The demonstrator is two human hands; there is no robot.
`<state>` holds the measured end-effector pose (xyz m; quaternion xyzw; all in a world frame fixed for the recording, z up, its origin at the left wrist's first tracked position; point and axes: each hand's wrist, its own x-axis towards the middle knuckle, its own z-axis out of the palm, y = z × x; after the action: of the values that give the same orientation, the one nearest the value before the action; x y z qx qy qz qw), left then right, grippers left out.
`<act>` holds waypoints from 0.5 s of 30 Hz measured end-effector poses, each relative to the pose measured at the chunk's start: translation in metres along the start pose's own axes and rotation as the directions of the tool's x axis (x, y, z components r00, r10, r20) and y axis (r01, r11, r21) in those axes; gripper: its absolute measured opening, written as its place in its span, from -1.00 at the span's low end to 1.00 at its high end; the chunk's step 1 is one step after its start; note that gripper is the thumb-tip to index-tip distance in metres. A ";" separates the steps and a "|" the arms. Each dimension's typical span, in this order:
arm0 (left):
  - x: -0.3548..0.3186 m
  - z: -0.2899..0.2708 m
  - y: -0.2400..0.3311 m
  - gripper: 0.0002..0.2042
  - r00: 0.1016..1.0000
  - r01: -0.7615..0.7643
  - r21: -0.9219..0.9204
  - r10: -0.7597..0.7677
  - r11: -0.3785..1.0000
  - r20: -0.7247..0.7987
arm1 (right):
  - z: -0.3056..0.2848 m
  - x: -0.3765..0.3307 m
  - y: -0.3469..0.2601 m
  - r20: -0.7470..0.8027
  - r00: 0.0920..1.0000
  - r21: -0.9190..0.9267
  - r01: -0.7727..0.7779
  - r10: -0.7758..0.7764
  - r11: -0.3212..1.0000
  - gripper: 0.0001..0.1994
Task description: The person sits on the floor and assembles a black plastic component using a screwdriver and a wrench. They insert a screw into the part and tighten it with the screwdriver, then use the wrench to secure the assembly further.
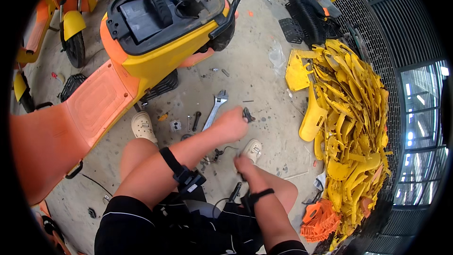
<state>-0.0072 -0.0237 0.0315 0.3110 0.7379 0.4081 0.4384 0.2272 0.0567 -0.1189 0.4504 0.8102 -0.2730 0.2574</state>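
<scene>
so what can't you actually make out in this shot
Head view only:
- Small dark part in left hand: mostly hidden by fingers, motion-blurred.
- Right hand: curled downward, what it touches is hidden.
- Small bits on the floor near the wrench: too small to identify.

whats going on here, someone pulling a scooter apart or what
A person sits on the concrete floor beside a yellow and orange scooter with its seat compartment open. Their left hand holds a small dark part, while the right hand is low by the knee. An adjustable wrench and loose screws lie in front; yellow plastic panels are piled on the right.
</scene>
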 end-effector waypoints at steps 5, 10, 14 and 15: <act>0.006 -0.017 -0.021 -0.68 0.999 -0.006 -0.062 0.002 0.998 -0.054 | -0.001 -0.006 -0.048 0.038 0.976 0.575 -0.196 0.214 0.794 -0.62; 0.010 -0.027 -0.013 -0.63 0.997 0.032 -0.290 -0.052 0.957 -0.061 | -0.128 -0.040 -0.105 -0.436 0.899 0.757 0.348 0.030 0.553 -0.56; 0.020 -0.020 -0.032 -0.59 0.992 -0.096 -0.382 0.059 0.919 -0.108 | -0.160 -0.066 -0.113 -0.486 0.870 0.852 0.493 -0.080 0.177 -0.69; 0.021 -0.018 -0.035 -0.59 0.994 -0.102 -0.388 0.079 0.916 -0.075 | -0.158 -0.068 -0.111 -0.417 0.907 0.869 0.417 -0.061 0.266 -0.72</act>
<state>-0.0360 -0.0292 -0.0018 0.2393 0.6387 0.5759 0.4507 0.1355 0.0738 0.0635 0.4201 0.5809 -0.6590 -0.2276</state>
